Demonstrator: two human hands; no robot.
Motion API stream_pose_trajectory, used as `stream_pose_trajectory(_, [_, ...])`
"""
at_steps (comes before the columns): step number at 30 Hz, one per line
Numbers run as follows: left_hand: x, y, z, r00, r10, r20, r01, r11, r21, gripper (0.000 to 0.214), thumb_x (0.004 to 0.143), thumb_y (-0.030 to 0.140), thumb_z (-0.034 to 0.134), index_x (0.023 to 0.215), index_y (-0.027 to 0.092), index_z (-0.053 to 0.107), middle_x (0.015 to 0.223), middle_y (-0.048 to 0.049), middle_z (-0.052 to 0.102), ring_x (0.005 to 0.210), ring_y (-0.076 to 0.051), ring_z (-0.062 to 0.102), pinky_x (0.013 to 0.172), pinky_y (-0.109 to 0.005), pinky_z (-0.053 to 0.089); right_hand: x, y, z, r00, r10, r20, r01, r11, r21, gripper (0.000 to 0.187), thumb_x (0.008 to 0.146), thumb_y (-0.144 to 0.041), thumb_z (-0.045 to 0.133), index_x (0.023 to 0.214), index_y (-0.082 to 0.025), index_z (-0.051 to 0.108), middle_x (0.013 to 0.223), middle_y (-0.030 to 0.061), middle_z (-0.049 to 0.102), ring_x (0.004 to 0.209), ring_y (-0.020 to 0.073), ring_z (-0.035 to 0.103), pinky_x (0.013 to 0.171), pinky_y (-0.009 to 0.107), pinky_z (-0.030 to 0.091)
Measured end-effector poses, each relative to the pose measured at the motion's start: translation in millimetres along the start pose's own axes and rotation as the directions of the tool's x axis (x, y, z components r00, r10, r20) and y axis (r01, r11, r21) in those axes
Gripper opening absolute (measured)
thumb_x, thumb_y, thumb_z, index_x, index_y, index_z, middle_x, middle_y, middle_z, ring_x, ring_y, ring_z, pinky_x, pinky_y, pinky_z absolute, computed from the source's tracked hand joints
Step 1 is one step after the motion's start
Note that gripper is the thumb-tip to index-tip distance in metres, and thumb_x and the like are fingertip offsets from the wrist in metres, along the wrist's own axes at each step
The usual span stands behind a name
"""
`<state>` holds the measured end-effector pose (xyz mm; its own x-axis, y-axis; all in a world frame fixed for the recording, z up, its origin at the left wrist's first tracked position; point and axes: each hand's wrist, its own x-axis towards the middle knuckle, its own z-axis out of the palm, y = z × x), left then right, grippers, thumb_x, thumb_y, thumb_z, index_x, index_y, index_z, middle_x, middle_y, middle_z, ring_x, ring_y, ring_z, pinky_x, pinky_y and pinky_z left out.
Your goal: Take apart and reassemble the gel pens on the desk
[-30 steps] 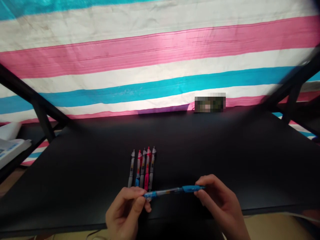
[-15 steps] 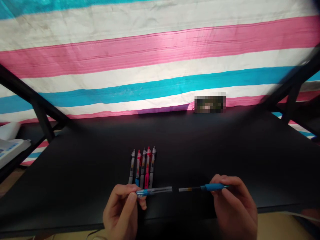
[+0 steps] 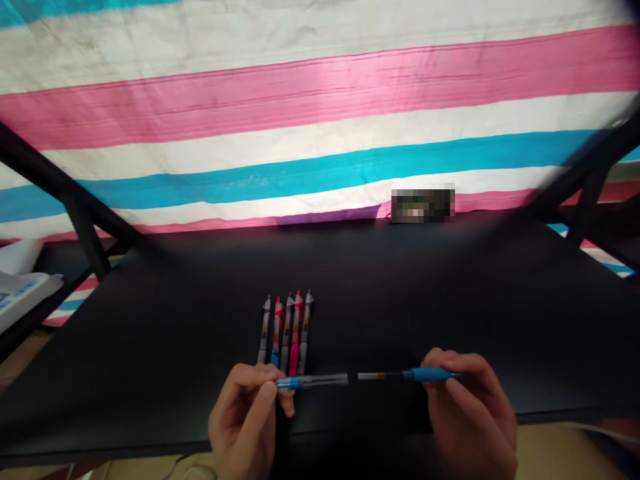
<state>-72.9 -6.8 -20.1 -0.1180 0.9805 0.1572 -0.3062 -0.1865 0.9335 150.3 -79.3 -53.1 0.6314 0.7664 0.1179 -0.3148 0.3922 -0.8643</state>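
A blue pen is pulled apart into two pieces over the black table (image 3: pixel 450 293). My left hand (image 3: pixel 247 417) pinches the clear barrel half (image 3: pixel 315 381) by its blue end. My right hand (image 3: pixel 467 413) pinches the blue grip half (image 3: pixel 427 375), from which a thin refill (image 3: pixel 375 376) sticks out to the left. A small gap separates the barrel's open end from the refill's tip. Just behind my left hand, several pens (image 3: pixel 286 331) lie side by side in a row, tips pointing away from me.
A pink, white and cyan striped cloth (image 3: pixel 320 113) hangs behind the table. Black frame bars (image 3: pixel 70 200) slant at both sides. A small blurred object (image 3: pixel 423 205) lies at the table's far edge. A white device (image 3: pixel 20 297) sits at the far left.
One second ago the blue pen was whole between both hands. The halves have come apart, my right hand moving right with the grip and refill. Since half a second ago little has moved.
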Motion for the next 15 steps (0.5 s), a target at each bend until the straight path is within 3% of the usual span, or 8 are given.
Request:
stream_pose_trajectory(10, [-6.1,-3.8,-3.9,0.999,-0.020,0.032,0.019,0.999,0.043,0.012,0.089,0.025,0.081,0.082,0.019,0.074,0.067,0.0006,0.065,0.054,-0.013,0.062,0.056,-0.024,0.054,-1.7,-3.2,5.4,0.996,-0.004,0.086,0.012,0.995,-0.098,0.005,0.099,-0.025,0.067,0.098,-0.027,0.071,0.079,0.0026,0.057,0.075,0.0195,0.053,0.064,0.030,0.045])
stream_pose_trajectory(15, [-14.4,4.3,7.1,0.996,-0.041,0.076,0.032,0.993,0.114,0.013,0.093,0.030,0.079,0.084,0.021,0.075,0.063,0.0006,0.064,0.060,-0.015,0.062,0.061,-0.026,0.051,-10.0,-5.2,21.1,0.973,-0.045,0.226,0.097,0.970,-0.224,0.005,0.102,-0.024,0.065,0.101,-0.027,0.069,0.079,0.0031,0.058,0.079,0.0217,0.056,0.068,0.034,0.046])
